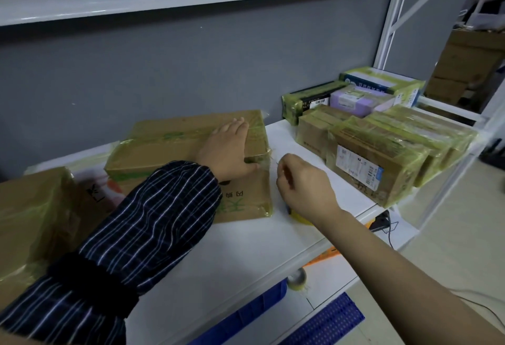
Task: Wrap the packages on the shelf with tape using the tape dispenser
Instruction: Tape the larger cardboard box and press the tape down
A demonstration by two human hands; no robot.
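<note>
The white shelf (246,249) holds everything. In the middle, toward the back edge, lies the big brown box (169,150), the one being wrapped now. At the right end sits a pile of packages (382,148), all shiny with yellow-green tape. One of them sticks out over the front edge. Another box (30,208) is at the left end, by the front edge.

The left hand (226,150) lies flat and wide on top of the big box. Its thumb presses the tape (262,161) down at the box's right edge. The right hand (303,183) is just beside that same edge, over the bare shelf. Its fingers are curled tight. It seems to hold the tape dispenser (299,217), but only a bit of yellow and blue peeks out under the hand.

What could go wrong? If the right hand pulls hard, the tape may peel off the corner, because only the thumb holds it down. The tape could also twist and stick to itself. A hard tug might slide the big box sideways. A wide swing of the arm could knock the package that hangs over the edge.
</note>
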